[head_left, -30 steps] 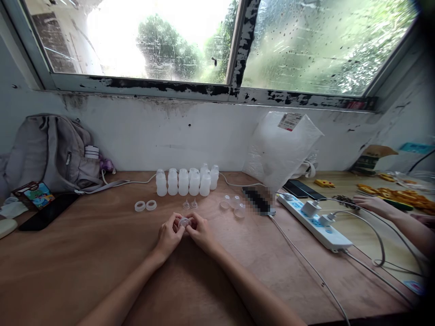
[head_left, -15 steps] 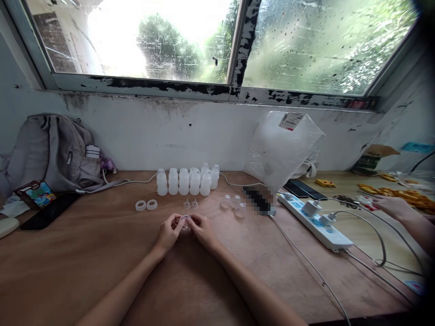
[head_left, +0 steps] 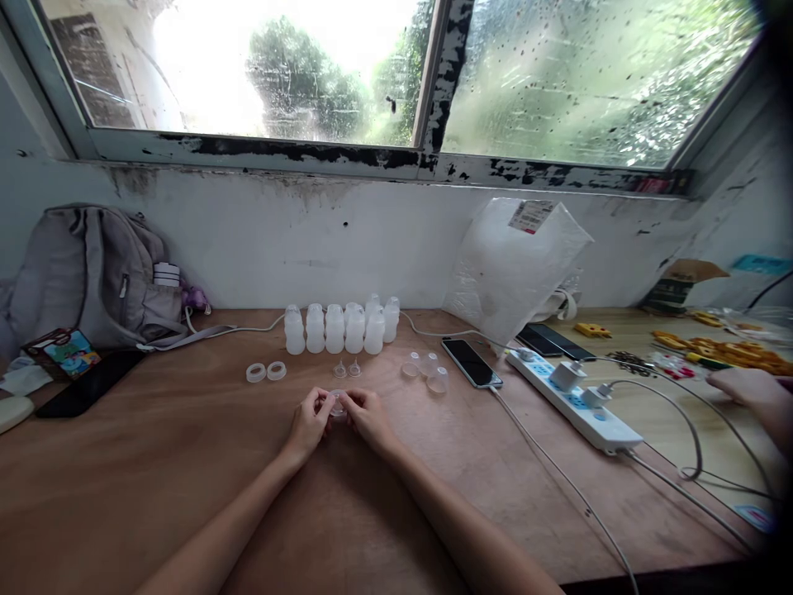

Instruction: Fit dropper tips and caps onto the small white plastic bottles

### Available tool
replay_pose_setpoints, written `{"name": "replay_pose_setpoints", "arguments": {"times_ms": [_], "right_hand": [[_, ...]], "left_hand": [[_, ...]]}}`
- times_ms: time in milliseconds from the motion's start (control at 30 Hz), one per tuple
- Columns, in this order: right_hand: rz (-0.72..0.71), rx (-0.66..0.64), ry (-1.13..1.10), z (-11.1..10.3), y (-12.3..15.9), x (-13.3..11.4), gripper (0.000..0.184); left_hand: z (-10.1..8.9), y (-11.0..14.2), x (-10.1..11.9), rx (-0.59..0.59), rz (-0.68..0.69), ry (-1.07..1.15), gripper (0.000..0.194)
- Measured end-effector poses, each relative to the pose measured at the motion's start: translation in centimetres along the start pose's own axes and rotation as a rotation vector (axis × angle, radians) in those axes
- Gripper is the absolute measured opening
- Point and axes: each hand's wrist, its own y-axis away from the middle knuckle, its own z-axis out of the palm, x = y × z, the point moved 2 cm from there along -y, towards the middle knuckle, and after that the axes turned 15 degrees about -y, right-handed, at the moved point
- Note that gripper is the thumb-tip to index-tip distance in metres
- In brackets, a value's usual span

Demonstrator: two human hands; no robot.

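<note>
My left hand [head_left: 308, 423] and my right hand [head_left: 372, 420] meet at the middle of the wooden table. Between their fingertips they pinch a translucent bottle ring [head_left: 338, 405], with what looks like a clear teat in its middle. Just beyond the hands stand two clear bottle teats [head_left: 339, 370]. To the left lie two more translucent rings [head_left: 255, 373], side by side. Several frosted caps [head_left: 437, 380] are grouped to the right. Small milky-white bottles [head_left: 334, 330] stand upright in a cluster near the wall.
On the right are a phone [head_left: 472, 364] on a charging cable, a white power strip [head_left: 576, 403] with plugs, and a plastic bag [head_left: 517, 264]. A grey backpack [head_left: 92, 277] sits at left. Another person's hand [head_left: 752, 397] is beside yellow parts at far right.
The ring between my fingers has tipped flatter and lower, while my hands stay in nearly the same place. At far right, the other person's hand has moved right and nearer.
</note>
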Motion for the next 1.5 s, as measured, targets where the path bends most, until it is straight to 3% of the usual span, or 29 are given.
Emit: {"name": "replay_pose_setpoints", "arguments": {"times_ms": [833,1500], "right_hand": [[-0.154,0.048,0.235,0.4,0.2,0.0,0.028],[-0.078,0.028,0.105,0.3,0.3,0.1,0.026]], "left_hand": [[-0.1,0.3,0.4,0.055,-0.005,-0.121,0.023],[-0.6,0.6,1.1,0.060,0.058,-0.194,0.020]]}}
